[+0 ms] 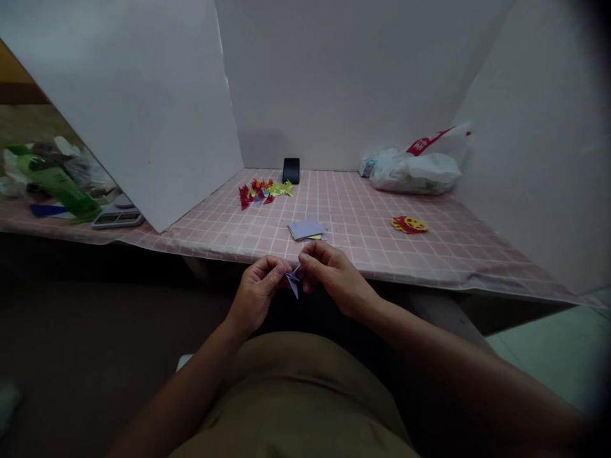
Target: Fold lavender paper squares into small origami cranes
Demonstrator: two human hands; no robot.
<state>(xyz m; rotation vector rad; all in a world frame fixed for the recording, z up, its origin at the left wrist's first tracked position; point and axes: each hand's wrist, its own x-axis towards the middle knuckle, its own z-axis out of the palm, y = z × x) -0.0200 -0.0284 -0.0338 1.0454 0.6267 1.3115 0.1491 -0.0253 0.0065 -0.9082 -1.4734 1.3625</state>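
Note:
A small folded purple paper piece, with a pointed tip hanging down, is held just off the table's front edge. My left hand pinches one side of it between thumb and fingers. On the other side, my right hand pinches a thin upper point of the same paper. Just beyond my hands lies a stack of square paper sheets, purple on top with yellow showing below. Farther back on the left is a cluster of folded paper figures in red, orange, yellow and a little blue.
A dark phone leans at the back wall. Red and yellow cut-out shapes lie to the right, before a white plastic bag. White panels enclose the pink checked table. A kitchen scale sits outside the left panel.

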